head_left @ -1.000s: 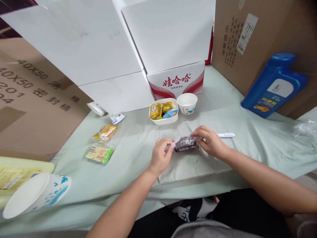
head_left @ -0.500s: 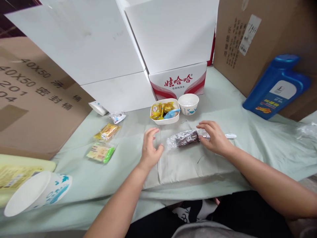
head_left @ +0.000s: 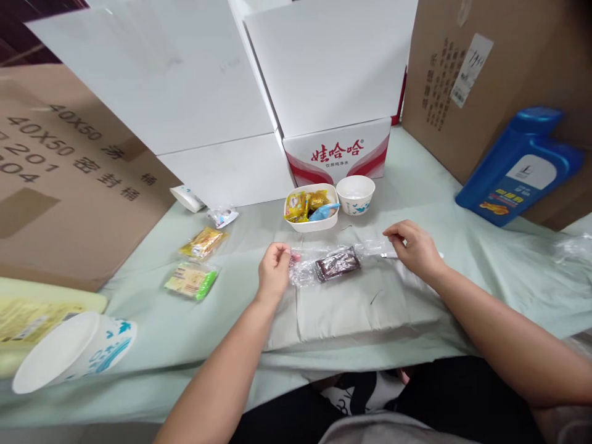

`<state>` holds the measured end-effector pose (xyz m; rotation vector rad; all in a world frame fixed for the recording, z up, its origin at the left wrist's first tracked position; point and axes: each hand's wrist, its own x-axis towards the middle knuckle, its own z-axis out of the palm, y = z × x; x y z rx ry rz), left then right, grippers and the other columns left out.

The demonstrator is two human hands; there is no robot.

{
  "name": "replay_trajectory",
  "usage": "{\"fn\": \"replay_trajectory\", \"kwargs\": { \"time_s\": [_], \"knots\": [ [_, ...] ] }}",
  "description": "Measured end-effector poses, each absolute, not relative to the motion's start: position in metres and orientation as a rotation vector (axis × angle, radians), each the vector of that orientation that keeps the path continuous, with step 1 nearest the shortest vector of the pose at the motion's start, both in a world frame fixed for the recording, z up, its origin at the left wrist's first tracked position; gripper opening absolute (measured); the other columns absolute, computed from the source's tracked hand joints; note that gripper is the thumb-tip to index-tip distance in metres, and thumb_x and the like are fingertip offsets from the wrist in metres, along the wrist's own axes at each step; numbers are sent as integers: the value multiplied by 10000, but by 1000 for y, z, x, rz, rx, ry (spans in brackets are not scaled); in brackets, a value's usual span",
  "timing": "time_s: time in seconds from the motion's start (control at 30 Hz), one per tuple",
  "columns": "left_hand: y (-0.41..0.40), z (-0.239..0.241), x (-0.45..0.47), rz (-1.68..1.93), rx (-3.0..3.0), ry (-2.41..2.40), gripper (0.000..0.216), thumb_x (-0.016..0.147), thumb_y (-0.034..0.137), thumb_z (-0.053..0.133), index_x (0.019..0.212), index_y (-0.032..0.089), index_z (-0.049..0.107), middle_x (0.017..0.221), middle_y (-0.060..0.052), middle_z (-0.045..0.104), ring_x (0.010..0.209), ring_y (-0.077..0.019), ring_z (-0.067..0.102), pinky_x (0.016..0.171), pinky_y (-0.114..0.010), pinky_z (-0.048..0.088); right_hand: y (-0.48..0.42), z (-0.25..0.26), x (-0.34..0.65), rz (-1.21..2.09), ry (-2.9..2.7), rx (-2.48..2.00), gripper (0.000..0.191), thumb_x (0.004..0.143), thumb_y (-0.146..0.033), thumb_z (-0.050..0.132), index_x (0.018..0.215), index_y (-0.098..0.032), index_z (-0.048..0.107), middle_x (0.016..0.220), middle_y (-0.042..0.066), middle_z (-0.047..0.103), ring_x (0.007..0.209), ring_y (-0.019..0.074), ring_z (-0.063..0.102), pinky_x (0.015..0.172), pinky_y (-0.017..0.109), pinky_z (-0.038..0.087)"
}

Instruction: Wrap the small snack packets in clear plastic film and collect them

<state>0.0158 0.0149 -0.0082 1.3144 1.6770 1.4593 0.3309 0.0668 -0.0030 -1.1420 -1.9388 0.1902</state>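
Observation:
A dark brown bar (head_left: 340, 264) lies in crumpled clear plastic wrap (head_left: 306, 271) on the cloth in front of me. My left hand (head_left: 274, 271) is closed in a pinch on the wrap's left end, where a small reddish patch shows by the fingertips. At the other end, my right hand (head_left: 413, 248) has thumb and forefinger pinched together on the stretched film. Partly hidden beneath that hand lies a thin white-handled tool (head_left: 391, 255); its kind is unclear.
Behind the bar stand a white tub (head_left: 311, 226) of wrapped snacks and a paper bowl (head_left: 355, 198). Packaged snacks (head_left: 191, 280) lie to the left, near a large paper cup (head_left: 87, 351). A blue bottle (head_left: 513, 172) leans by a cardboard box (head_left: 444, 80) at right.
Both hands have closed from open onto the wrap's ends. The film is spread wider, the brown bar sits flatter and further left, and the right hand has shifted slightly right.

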Motion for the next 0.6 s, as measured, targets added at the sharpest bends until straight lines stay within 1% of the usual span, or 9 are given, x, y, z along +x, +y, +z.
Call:
{"fn": "replay_trajectory", "kwargs": {
  "time_s": [0.07,0.17,0.27,0.33,0.4,0.47,0.53,0.6],
  "knots": [
    [18,-11,14,1424,1299,1736,115,817,319,519,851,211,535,654,9,665,635,-157,627,617,-248,457,63,0,327,138,-1949,-1100,179,871,-147,469,868,-220,633,844,53,657,819,195,633,740,337,521],
    [22,-15,12,1424,1341,1778,112,833,322,512,867,216,528,669,15,664,635,-153,628,620,-248,452,47,10,313,131,-2046,-912,165,899,-167,483,964,-211,628,906,75,668,892,205,628,789,348,525],
    [24,-17,11,1412,1363,1784,117,850,333,504,878,220,519,678,19,657,631,-152,628,625,-251,455,32,19,287,199,-2400,-645,259,928,-148,435,1109,-201,613,1081,97,672,1006,205,613,867,358,512],
    [23,-18,10,1392,1390,1787,119,867,337,488,891,223,512,678,22,647,613,-150,616,620,-252,451,30,21,268,180,-2668,-570,322,931,-125,407,1187,-187,591,1191,108,646,1066,217,594,905,375,491],
    [23,-21,8,1370,1467,1816,104,883,323,470,900,227,508,667,32,623,589,-143,590,611,-248,435,37,21,252,87,-2835,-713,320,942,-158,412,1211,-158,586,1217,143,630,1062,250,592,870,387,489],
    [23,-23,6,1360,1569,1894,70,885,286,465,896,233,509,645,44,582,573,-142,560,606,-246,412,51,21,245,-23,-2871,-1061,315,956,-284,449,1177,-125,606,1155,190,642,1007,292,608,789,390,492],
    [25,-25,1,1355,1637,1986,48,878,247,465,887,235,510,631,48,549,572,-149,542,610,-252,397,67,25,248,-76,-2819,-1425,423,932,-459,493,1108,-103,637,1065,228,658,939,326,627,729,397,486],
    [29,-24,-4,1353,1652,2046,51,869,224,469,890,233,514,650,37,548,590,-158,544,625,-262,403,80,30,259,-66,-2765,-1634,516,887,-582,514,1028,-108,662,971,230,676,871,331,641,701,402,478]
  ]
}}
